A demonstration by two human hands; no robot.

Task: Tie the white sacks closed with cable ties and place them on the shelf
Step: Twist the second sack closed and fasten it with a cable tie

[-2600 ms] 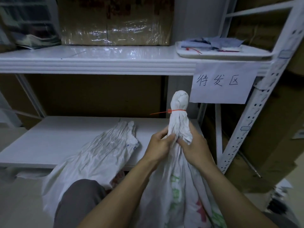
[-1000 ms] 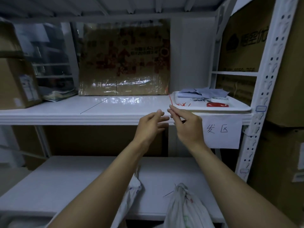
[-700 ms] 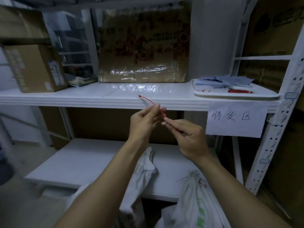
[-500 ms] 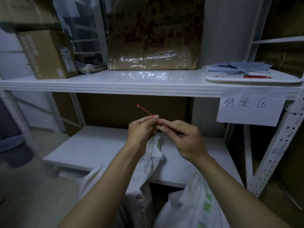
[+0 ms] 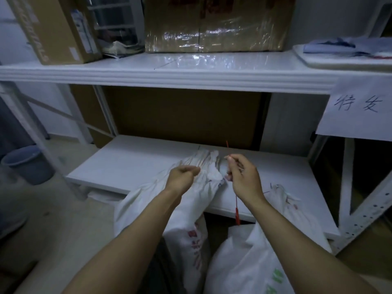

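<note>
A red cable tie [image 5: 236,209] hangs upright, pinched in the fingertips of my right hand [image 5: 244,179]. Its thin tip pokes up above the fingers and its head dangles below the wrist. My left hand [image 5: 182,179] hovers with curled fingers and nothing in them, right over the gathered neck of an untied white sack [image 5: 207,164]. That sack leans on the lower shelf [image 5: 137,164], with its neck lying on the board. A second white sack [image 5: 254,262] stands at the lower right; its bunched top [image 5: 280,192] is under my right forearm.
The upper shelf [image 5: 191,79] carries a taped cardboard box [image 5: 212,24], another box [image 5: 53,28] at left and a white tray [image 5: 339,60] at right. A paper label [image 5: 358,111] hangs from its edge. A blue bucket [image 5: 27,166] stands on the floor at left.
Both hands have dropped from the upper shelf's height down to the untied sack's neck. My left hand has let go of the cable tie; only my right hand holds it.
</note>
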